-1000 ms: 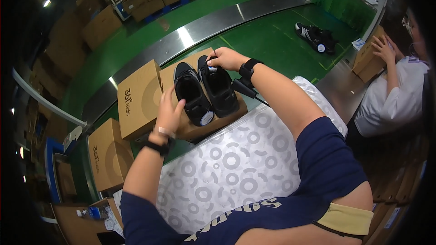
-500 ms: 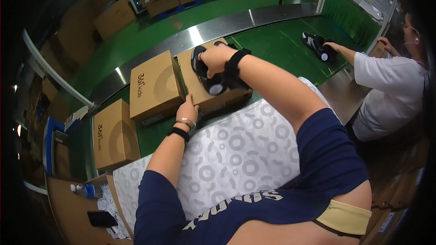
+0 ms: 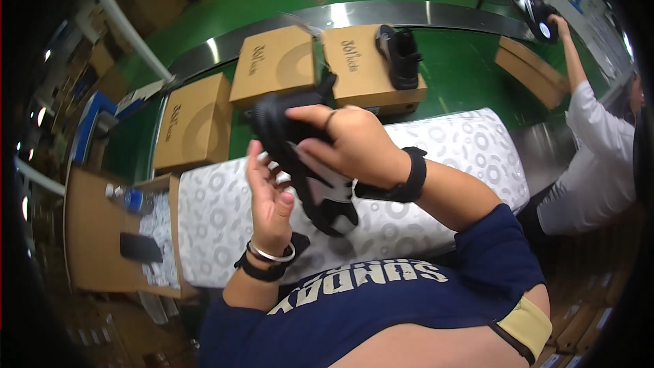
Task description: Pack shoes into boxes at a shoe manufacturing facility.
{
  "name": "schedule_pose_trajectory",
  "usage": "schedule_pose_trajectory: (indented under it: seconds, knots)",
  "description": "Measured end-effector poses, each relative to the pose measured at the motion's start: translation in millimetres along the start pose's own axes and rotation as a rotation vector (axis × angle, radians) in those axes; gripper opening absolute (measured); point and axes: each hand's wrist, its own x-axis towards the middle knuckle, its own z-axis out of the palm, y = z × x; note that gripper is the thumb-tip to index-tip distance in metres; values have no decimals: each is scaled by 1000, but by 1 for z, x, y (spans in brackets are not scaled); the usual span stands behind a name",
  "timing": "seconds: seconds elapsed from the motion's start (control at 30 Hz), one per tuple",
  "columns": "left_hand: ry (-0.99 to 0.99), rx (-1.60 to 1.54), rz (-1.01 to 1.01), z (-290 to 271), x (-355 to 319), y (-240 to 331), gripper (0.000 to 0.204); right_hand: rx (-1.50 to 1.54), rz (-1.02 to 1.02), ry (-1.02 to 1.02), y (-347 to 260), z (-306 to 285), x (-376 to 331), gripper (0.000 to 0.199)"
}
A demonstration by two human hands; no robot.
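Black shoe with pale side panels [image 3: 315, 189]: in the air above the patterned white surface [image 3: 463, 143], long axis running 11 to 5 o'clock. Upper end blurred; toe or heel, cannot tell. Probably light, upper soft and yielding, sole firmer and grippy, little risk of breakage. Best hold, I judge: across the midfoot, thumb on the side, since squeezing the collar would likely crease it.

Right hand [image 3: 368, 146], at its 2 o'clock: pinches the shoe between thumb and fingers. Left hand [image 3: 270, 197], at 8 o'clock: fingers parted and curved, just beside the shoe; contact unclear.

Farther out: second dark shoe [image 3: 400, 61] between 1 and 2 o'clock, on a brown carton [image 3: 351, 82]. Open box [image 3: 88, 232], 8 o'clock, holds a bottle [image 3: 129, 199]. Co-worker's hand [image 3: 560, 26], 2 o'clock, grips another shoe [image 3: 526, 8].
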Motion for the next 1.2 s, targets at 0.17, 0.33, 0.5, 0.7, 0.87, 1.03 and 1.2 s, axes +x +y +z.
schedule_pose_trajectory:
  seconds: [0.17, 0.33, 0.5, 0.7, 0.87, 1.03, 1.2]
  knots:
    - [196, 483, -288, -101, -74, 0, 31, 1109, 541, 170, 73, 100, -21, 30]
    - [490, 1594, -676, -178, -130, -9, 48, 1044, 558, 120, 84, 121, -39, 30]
    - [400, 1812, -704, -188, -156, -38, 65, 908, 603, 177, 83, 122, -41, 31]
    - [345, 1780, -591, -196, -154, -41, 61, 915, 571, 198, 89, 128, -43, 32]
    - [299, 1676, -461, -203, -150, -41, 54, 863, 547, 164, 86, 126, -46, 33]
    - [661, 981, -336, -223, -140, -21, 35, 399, 496, 107, 84, 111, -50, 41]
    - [696, 1708, -685, -225, -152, 7, 16, 334, 520, 114, 86, 107, -57, 41]
